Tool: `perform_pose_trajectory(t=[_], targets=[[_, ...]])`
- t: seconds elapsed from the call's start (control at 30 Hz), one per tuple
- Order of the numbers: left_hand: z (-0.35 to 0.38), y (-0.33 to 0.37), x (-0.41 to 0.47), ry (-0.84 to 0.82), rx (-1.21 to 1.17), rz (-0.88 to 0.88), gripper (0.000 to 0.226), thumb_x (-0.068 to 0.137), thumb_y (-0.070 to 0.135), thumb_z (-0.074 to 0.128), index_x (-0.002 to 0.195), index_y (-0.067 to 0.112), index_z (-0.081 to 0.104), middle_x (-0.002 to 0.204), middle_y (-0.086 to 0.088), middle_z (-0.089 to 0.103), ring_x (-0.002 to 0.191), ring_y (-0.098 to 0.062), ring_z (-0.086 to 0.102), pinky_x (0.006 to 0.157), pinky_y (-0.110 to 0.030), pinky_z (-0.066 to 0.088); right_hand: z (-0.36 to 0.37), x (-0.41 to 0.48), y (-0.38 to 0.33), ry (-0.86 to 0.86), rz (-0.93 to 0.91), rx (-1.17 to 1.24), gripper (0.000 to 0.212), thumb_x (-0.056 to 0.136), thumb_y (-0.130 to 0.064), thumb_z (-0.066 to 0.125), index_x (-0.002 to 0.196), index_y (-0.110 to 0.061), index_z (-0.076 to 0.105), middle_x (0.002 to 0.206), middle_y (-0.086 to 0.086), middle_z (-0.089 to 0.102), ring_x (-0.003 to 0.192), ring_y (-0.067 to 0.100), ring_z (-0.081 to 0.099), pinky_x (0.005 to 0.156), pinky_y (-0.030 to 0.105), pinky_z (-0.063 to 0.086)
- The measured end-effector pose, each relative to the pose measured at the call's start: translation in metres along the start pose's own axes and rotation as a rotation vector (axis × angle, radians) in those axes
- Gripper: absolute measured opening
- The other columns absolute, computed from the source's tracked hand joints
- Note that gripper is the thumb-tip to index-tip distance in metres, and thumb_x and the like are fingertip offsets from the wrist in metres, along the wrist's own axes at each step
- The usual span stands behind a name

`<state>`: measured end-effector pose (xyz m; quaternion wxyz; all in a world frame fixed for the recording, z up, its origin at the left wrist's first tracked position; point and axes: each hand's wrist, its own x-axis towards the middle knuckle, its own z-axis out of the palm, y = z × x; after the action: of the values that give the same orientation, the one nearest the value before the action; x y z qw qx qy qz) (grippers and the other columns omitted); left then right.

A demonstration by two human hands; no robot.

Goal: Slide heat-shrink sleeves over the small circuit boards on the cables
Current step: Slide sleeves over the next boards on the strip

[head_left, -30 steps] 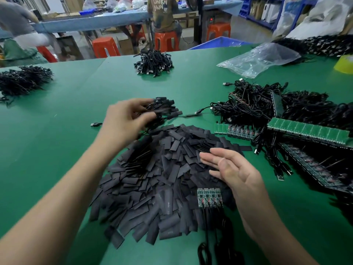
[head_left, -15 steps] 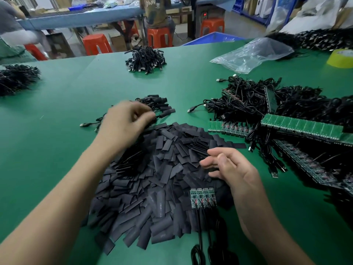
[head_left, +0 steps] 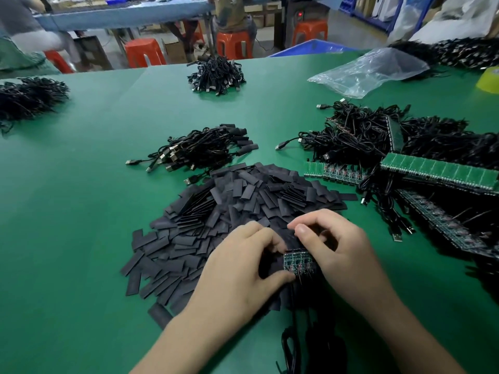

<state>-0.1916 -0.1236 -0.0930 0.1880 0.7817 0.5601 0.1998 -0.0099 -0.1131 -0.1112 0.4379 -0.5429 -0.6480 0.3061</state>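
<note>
Working low over the green tabletop (head_left: 81, 211), at the near edge of a heap of heat-shrink sleeves (head_left: 237, 201). Gripping a strip of small circuit boards (head_left: 298, 261) with the left hand (head_left: 237, 268), fingers (head_left: 256, 230) curled at its left end, thumb tucked beneath. Closing the right hand (head_left: 337, 247) on the strip's far edge, thumb against forefinger; impossible to tell whether with a sleeve between them. Trailing thin black cables (head_left: 294, 333) toward the camera from the strip's near edge. Judging the sleeves next to weightless: flat, limp, slick tubing, apt to stay pressed shut until squeezed at the long edges to open the mouth, so best pinched there, near one end. Judging the boards stiff but fragile, with fine wires likely to pull loose under a careless tug — best held by the bare edges, clear of the solder joints. Lying beyond the heap, a bundle of finished-looking cables (head_left: 205, 149), dark sleeves at one end.
</note>
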Motion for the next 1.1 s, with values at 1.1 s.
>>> perform_pose_trajectory(t=[1.1], targets=[[-0.002,-0.013,-0.013,-0.077,-1.263,-0.300,0.005,0.070,0.020,0.081,0.074,0.016,0.081,0.071,-0.006,0.074,0.057,-0.008,0.066,0.052,-0.015,0.051,-0.002,0.000,-0.006,-0.425,0.214,0.557,0.009,0.082,-0.017,0.073,0.087,-0.011,0.077,0.079,0.006,0.074,0.073,0.010,0.067,0.069,0.016,0.052]])
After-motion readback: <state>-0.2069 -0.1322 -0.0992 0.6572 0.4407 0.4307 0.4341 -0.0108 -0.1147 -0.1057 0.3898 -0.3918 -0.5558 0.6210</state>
